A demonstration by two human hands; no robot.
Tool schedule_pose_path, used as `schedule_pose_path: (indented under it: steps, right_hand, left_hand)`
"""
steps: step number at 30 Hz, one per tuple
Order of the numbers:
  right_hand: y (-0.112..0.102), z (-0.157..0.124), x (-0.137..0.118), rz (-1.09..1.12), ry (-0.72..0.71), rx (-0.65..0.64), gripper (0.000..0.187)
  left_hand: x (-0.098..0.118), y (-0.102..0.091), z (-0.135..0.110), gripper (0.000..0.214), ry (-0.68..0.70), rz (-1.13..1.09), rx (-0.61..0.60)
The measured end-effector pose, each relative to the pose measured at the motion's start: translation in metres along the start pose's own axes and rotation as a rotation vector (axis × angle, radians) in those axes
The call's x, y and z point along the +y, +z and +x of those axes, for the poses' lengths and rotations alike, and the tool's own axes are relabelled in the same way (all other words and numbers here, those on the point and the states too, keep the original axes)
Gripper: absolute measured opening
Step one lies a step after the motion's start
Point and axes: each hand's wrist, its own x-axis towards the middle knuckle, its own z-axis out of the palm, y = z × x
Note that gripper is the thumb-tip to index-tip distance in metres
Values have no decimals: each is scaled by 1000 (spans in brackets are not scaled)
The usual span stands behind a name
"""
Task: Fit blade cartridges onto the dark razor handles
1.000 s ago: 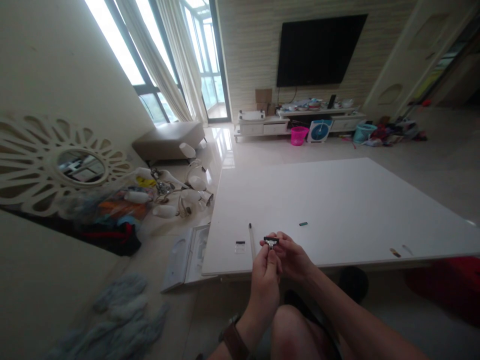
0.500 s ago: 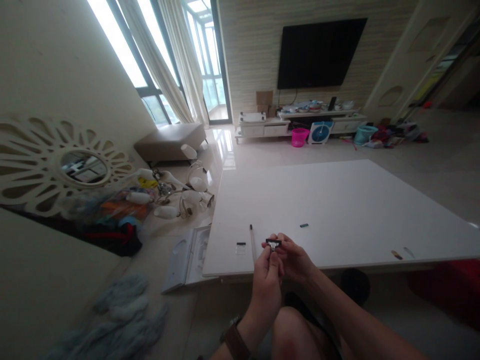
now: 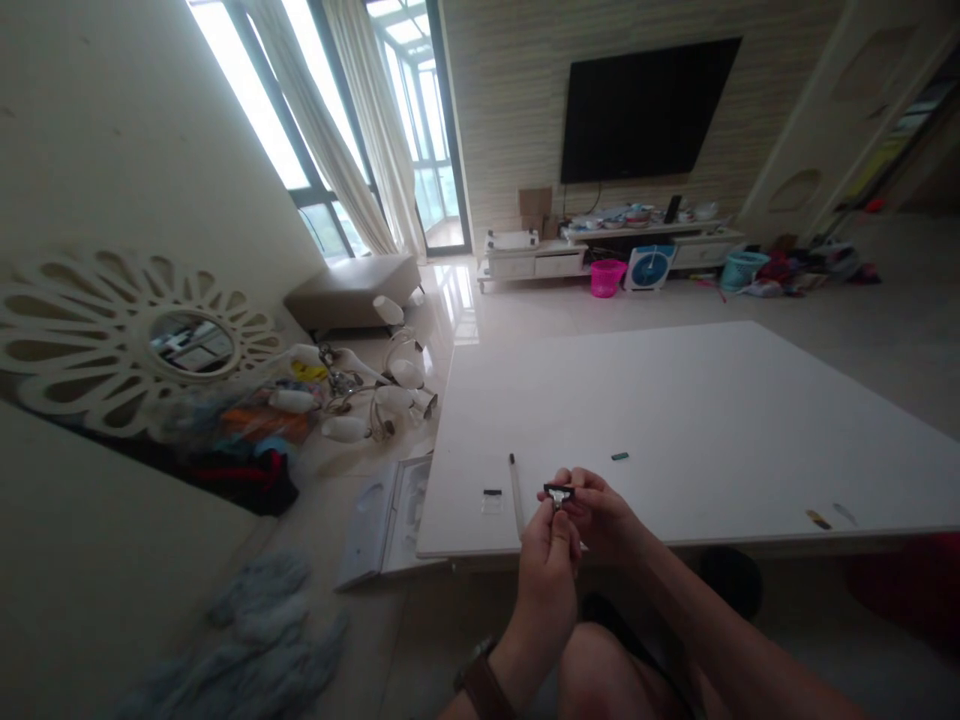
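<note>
Close over the near edge of the white table [image 3: 675, 410], my left hand [image 3: 551, 560] is closed around the handle of a razor [image 3: 559, 494]. Its dark, wide head and silvery neck stick up above my thumb. My right hand [image 3: 600, 505] pinches the head from the right and behind; those fingertips are partly hidden. Left of my hands lie a slim pale stick with a dark tip [image 3: 514, 490] and a small clear case with a black edge [image 3: 492, 500]. A small dark green piece [image 3: 619, 457] lies beyond my right hand.
Two small flat items, one a brown and black piece [image 3: 817, 519], lie near the table's right front edge. An open white box [image 3: 375, 525] stands against the left side. A chandelier [image 3: 375, 395] and grey fluffy cloth [image 3: 277, 620] lie on the floor.
The whole view has shifted slightly, so everything appears a little farther right. Both hands keep their hold on the razor, with hardly any change in their pose.
</note>
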Motion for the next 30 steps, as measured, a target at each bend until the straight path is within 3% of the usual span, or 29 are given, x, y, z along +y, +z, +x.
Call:
schedule_pose_path:
  steps: [8,23,30]
  right_hand:
    - [1,-2,0,16,28,-17,17]
    - [-6,1,-6,-152,-12,-3,17]
    - [-2,-1,-2,-22,24,38,19]
  left_hand:
    - [1,0,-5,55,14,62,-2]
    - [-3,-6,-2,47,15,45,35]
    - [-1,-4,-2,46,17,9,22]
